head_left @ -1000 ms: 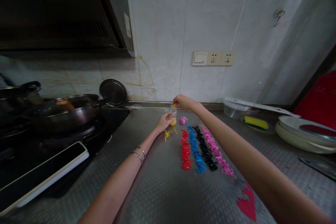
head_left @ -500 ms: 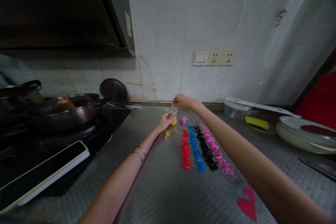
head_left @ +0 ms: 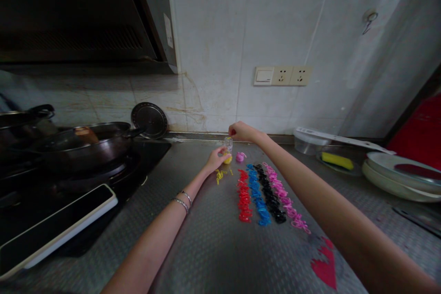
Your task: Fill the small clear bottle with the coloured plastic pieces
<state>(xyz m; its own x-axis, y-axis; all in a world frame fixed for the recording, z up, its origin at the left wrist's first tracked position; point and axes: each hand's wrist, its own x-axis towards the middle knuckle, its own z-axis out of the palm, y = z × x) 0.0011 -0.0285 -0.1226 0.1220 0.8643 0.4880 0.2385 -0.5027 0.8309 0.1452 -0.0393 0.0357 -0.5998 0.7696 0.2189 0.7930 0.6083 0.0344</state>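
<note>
My left hand (head_left: 216,160) is closed around a small clear jar (head_left: 228,143) that stands on the metal counter with yellow bands in its lower part. Just above the jar's mouth, my right hand (head_left: 241,131) pinches a small yellow rubber band (head_left: 229,138). A pink lid-like piece (head_left: 240,157) sits right of the jar. Loose yellow rubber bands (head_left: 219,176) lie in front of my left hand. Nearer to me run rows of red bands (head_left: 244,197), blue bands (head_left: 257,195), black bands (head_left: 271,195) and pink bands (head_left: 284,200).
To the left are a cooktop with a wok (head_left: 89,151) and a white-edged device (head_left: 62,227). On the right sit a plastic tub (head_left: 306,146), a yellow sponge (head_left: 336,161) and stacked pale dishes (head_left: 396,177). A tiled wall closes off the back.
My right hand has shifted very slightly right, and a yellow band now shows under its fingertips at the jar's mouth. My left hand keeps its hold on the jar.
</note>
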